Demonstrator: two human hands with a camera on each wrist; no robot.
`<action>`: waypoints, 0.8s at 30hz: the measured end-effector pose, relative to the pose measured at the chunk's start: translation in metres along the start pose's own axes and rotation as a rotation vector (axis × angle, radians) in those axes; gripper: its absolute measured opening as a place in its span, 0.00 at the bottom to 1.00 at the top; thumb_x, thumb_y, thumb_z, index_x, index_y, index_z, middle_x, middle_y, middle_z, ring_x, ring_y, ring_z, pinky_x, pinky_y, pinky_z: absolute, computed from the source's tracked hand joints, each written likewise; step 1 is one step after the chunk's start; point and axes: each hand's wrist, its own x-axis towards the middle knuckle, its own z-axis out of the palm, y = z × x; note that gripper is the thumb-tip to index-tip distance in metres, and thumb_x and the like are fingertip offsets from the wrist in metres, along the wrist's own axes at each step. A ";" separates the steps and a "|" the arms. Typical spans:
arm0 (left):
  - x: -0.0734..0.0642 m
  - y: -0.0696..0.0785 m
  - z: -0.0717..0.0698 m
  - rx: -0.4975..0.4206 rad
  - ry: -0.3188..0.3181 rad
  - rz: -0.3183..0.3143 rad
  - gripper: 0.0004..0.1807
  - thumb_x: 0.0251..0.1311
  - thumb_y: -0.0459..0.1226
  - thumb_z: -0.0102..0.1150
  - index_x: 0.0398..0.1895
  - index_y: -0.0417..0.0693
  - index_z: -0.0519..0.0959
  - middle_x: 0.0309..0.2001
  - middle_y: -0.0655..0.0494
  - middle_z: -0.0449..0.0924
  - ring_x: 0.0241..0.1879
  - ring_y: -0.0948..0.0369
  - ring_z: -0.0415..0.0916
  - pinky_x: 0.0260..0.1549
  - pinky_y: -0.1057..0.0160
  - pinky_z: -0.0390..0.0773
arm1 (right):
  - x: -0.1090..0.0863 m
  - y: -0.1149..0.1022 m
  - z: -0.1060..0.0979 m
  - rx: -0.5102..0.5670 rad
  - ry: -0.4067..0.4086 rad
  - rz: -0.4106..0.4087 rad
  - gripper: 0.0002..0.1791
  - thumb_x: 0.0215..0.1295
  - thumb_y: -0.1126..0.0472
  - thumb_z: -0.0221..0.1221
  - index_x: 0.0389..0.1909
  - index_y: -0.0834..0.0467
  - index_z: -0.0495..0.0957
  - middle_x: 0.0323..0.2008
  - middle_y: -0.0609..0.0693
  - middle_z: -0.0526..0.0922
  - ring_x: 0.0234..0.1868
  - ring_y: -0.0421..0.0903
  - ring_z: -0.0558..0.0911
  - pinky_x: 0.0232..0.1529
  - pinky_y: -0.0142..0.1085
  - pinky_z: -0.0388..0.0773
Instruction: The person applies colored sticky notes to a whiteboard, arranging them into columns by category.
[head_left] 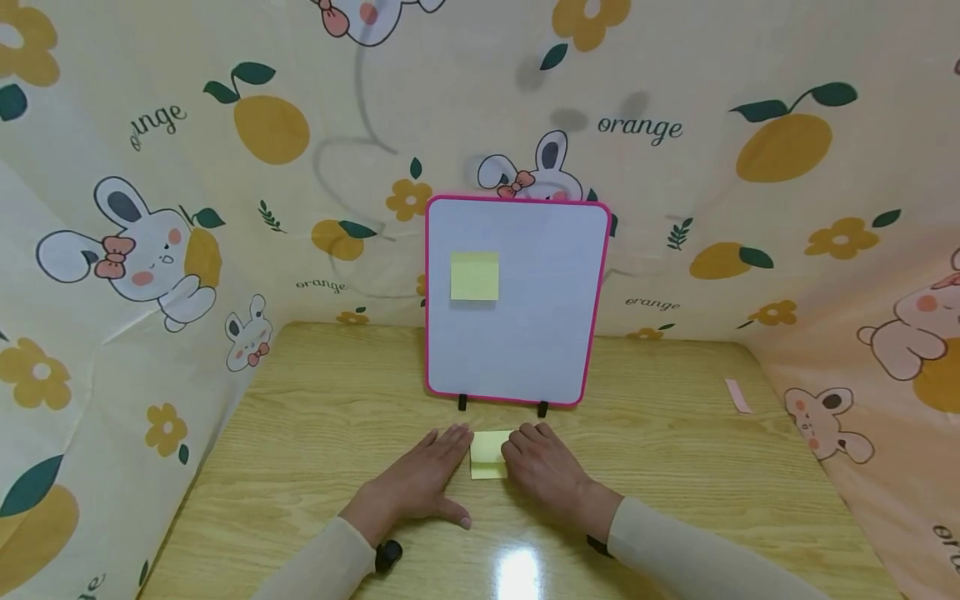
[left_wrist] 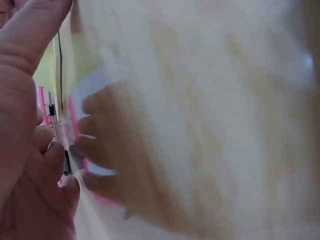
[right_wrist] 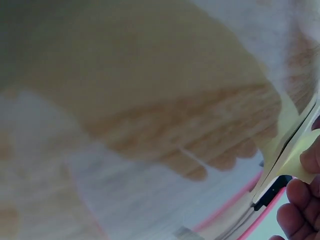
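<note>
Yellow sticky notes [head_left: 488, 472] lie on the table between the two hands, in front of a small pink-rimmed whiteboard [head_left: 525, 342]. My left hand [head_left: 422, 477] lies beside their left edge, fingers extended and thumb spread. At the right edge, my right hand [head_left: 546, 468] pinches a yellow sticky note [right_wrist: 296, 159] between thumb and curled fingers; in the right wrist view that note bends up from the surface. Another yellow sticky note [head_left: 475, 277] is stuck on the upper left of the whiteboard. The left wrist view shows the left thumb and fingers [left_wrist: 35, 205] close up.
Two black feet [head_left: 462, 402] support the whiteboard at its lower edge. Toward the right of the wooden table [head_left: 675, 450] lies a small pink strip [head_left: 737, 396]. A patterned cloth [head_left: 465, 100] surrounds the table at the back and sides.
</note>
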 end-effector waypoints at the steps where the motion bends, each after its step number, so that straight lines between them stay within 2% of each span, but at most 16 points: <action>1: -0.002 0.000 0.000 0.002 0.006 -0.002 0.70 0.52 0.69 0.70 0.86 0.41 0.48 0.86 0.45 0.47 0.85 0.51 0.44 0.84 0.47 0.49 | 0.000 0.000 0.000 0.002 0.002 0.005 0.13 0.65 0.60 0.67 0.30 0.54 0.70 0.29 0.45 0.73 0.35 0.45 0.72 0.38 0.36 0.70; 6: -0.016 0.000 0.002 0.018 0.029 0.009 0.66 0.55 0.69 0.68 0.86 0.42 0.50 0.85 0.46 0.50 0.85 0.51 0.47 0.84 0.48 0.51 | 0.000 -0.001 0.000 0.017 0.002 0.038 0.13 0.67 0.60 0.66 0.30 0.54 0.70 0.28 0.45 0.72 0.33 0.45 0.72 0.36 0.36 0.68; 12: -0.029 0.010 0.004 0.053 -0.003 0.056 0.59 0.62 0.70 0.60 0.85 0.43 0.55 0.84 0.47 0.53 0.84 0.52 0.50 0.83 0.49 0.55 | 0.001 -0.001 0.001 0.038 -0.008 0.066 0.11 0.68 0.59 0.64 0.31 0.54 0.71 0.29 0.46 0.73 0.34 0.46 0.72 0.37 0.37 0.69; 19: -0.025 0.018 0.010 0.154 -0.014 0.124 0.54 0.67 0.71 0.50 0.83 0.43 0.59 0.83 0.46 0.57 0.84 0.53 0.52 0.83 0.52 0.57 | 0.002 -0.001 0.001 0.073 -0.031 0.085 0.11 0.68 0.58 0.64 0.31 0.54 0.71 0.30 0.46 0.75 0.35 0.46 0.73 0.38 0.38 0.71; 24: -0.021 0.019 0.012 0.188 -0.013 0.151 0.54 0.67 0.71 0.49 0.83 0.43 0.59 0.83 0.46 0.57 0.83 0.52 0.53 0.82 0.52 0.58 | 0.002 -0.001 0.001 0.076 -0.012 0.083 0.12 0.66 0.58 0.66 0.30 0.53 0.71 0.29 0.45 0.75 0.34 0.45 0.72 0.38 0.38 0.71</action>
